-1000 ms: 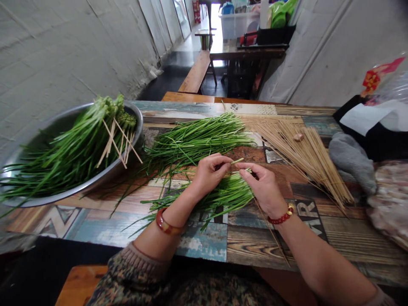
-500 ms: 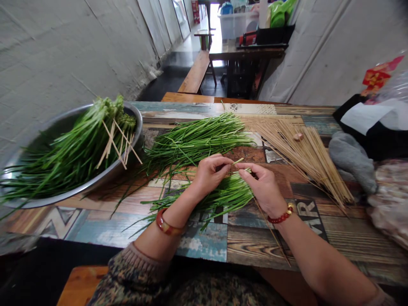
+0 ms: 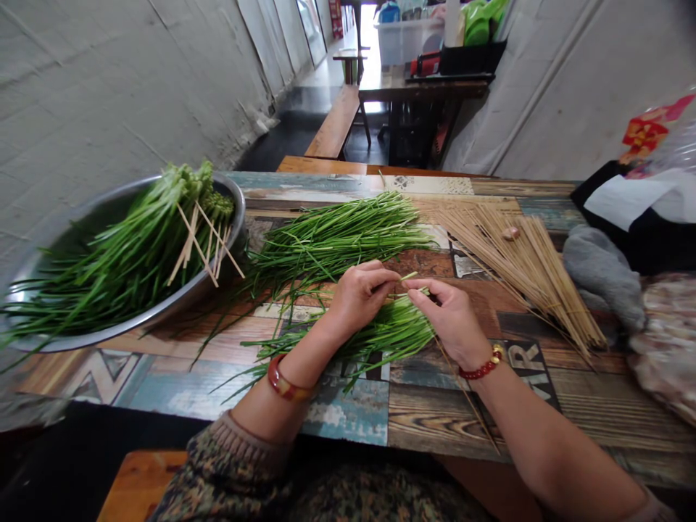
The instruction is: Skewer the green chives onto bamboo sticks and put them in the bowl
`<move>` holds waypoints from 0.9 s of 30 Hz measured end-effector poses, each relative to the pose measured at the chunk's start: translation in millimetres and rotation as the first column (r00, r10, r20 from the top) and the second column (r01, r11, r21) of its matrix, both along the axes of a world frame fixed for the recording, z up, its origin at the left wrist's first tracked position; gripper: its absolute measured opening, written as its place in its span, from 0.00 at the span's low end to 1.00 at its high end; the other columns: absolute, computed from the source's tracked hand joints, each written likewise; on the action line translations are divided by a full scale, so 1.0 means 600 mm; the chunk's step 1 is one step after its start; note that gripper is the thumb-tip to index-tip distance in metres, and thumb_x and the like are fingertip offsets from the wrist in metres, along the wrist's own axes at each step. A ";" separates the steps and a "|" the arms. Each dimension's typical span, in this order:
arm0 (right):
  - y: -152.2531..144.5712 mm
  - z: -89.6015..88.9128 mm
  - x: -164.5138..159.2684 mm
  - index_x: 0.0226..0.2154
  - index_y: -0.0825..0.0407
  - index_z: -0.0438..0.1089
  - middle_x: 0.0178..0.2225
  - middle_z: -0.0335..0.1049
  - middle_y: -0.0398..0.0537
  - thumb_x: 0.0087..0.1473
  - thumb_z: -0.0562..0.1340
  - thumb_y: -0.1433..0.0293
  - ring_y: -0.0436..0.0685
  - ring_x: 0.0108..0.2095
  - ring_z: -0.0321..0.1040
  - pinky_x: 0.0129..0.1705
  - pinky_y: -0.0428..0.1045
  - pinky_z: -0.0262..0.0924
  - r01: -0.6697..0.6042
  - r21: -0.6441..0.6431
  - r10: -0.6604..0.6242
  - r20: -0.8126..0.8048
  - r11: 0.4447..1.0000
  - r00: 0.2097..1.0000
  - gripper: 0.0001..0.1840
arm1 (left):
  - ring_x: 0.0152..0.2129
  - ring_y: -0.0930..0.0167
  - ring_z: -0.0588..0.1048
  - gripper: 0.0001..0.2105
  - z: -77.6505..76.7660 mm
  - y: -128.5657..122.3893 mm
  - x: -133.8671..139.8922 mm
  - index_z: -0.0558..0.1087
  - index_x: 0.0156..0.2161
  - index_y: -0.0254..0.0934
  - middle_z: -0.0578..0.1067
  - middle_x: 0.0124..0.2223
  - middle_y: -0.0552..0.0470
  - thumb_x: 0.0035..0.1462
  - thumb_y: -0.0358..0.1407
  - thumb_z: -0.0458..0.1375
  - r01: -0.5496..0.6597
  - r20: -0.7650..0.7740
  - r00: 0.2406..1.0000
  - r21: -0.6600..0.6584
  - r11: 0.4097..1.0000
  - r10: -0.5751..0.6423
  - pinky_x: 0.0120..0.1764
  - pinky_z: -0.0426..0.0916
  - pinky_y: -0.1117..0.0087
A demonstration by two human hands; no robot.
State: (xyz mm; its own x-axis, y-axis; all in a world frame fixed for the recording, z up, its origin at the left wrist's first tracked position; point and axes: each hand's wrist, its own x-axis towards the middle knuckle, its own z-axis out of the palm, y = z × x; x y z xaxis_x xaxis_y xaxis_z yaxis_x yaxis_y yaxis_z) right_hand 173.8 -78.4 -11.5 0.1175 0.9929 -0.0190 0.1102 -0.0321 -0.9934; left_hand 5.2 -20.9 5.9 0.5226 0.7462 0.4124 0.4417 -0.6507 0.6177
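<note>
Both my hands meet over a small bunch of green chives (image 3: 399,330) near the front of the table. My left hand (image 3: 359,301) is closed in a pinch on a single pale-ended chive (image 3: 409,275). With thumb and fingers closed, my right hand (image 3: 452,319) holds the bunch by its pale ends. Thin bamboo skewers (image 3: 472,402) stick out below the right hand toward me; their upper ends are hidden by the chives and fingers. Just beyond my hands lies a larger pile of loose chives (image 3: 342,235).
At left, a metal basin (image 3: 239,217) holds chives with bamboo sticks through their ends. A fanned bundle of bamboo skewers (image 3: 536,268) lies right, beside a grey cloth-like lump (image 3: 601,272) and a plastic bag (image 3: 666,333). Behind stand a bench (image 3: 334,123) and another table (image 3: 424,90).
My hands stay in nearly the same pinch over the chives. The view has shifted very slightly; nothing else has visibly moved.
</note>
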 end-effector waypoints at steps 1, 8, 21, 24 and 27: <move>0.000 0.001 0.000 0.37 0.52 0.76 0.40 0.76 0.50 0.50 0.63 0.62 0.57 0.39 0.71 0.41 0.51 0.63 0.000 -0.007 0.000 -0.004 1.000 1.000 0.14 | 0.28 0.74 0.72 0.08 0.000 0.000 0.000 0.77 0.38 0.36 0.75 0.30 0.50 0.59 0.32 0.55 0.003 -0.014 1.000 0.007 1.000 -0.003 0.31 0.63 0.74; -0.001 0.013 -0.004 0.46 0.51 0.69 0.32 0.70 0.44 0.49 0.63 0.64 0.52 0.30 0.64 0.32 0.47 0.59 -0.008 -0.004 0.007 -0.065 1.000 0.998 0.20 | 0.29 0.74 0.71 0.09 -0.002 0.000 -0.001 0.77 0.38 0.37 0.75 0.31 0.50 0.60 0.33 0.53 -0.018 -0.093 0.995 0.083 0.996 0.026 0.33 0.62 0.73; 0.001 0.004 -0.005 0.48 0.50 0.66 0.30 0.65 0.41 0.52 0.60 0.67 0.50 0.29 0.59 0.33 0.46 0.55 -0.029 0.090 0.028 0.005 0.995 1.000 0.19 | 0.30 0.71 0.70 0.11 0.008 -0.014 0.004 0.74 0.36 0.38 0.74 0.31 0.51 0.62 0.36 0.50 -0.090 -0.288 0.943 0.267 0.959 0.169 0.33 0.56 0.68; 0.001 0.002 -0.007 0.47 0.51 0.67 0.29 0.64 0.41 0.52 0.60 0.68 0.50 0.29 0.59 0.34 0.46 0.55 -0.013 0.106 0.011 0.012 0.994 1.000 0.18 | 0.30 0.71 0.69 0.11 0.008 -0.015 0.004 0.74 0.36 0.38 0.74 0.31 0.51 0.63 0.36 0.49 -0.078 -0.308 0.936 0.293 0.953 0.171 0.33 0.55 0.68; 0.001 -0.001 -0.009 0.46 0.50 0.67 0.30 0.64 0.41 0.52 0.60 0.67 0.50 0.28 0.58 0.32 0.46 0.55 0.005 0.108 -0.008 0.020 0.994 1.000 0.17 | 0.31 0.70 0.68 0.11 0.007 -0.016 0.004 0.73 0.36 0.39 0.74 0.31 0.51 0.63 0.35 0.48 -0.058 -0.325 0.931 0.322 0.945 0.168 0.34 0.55 0.67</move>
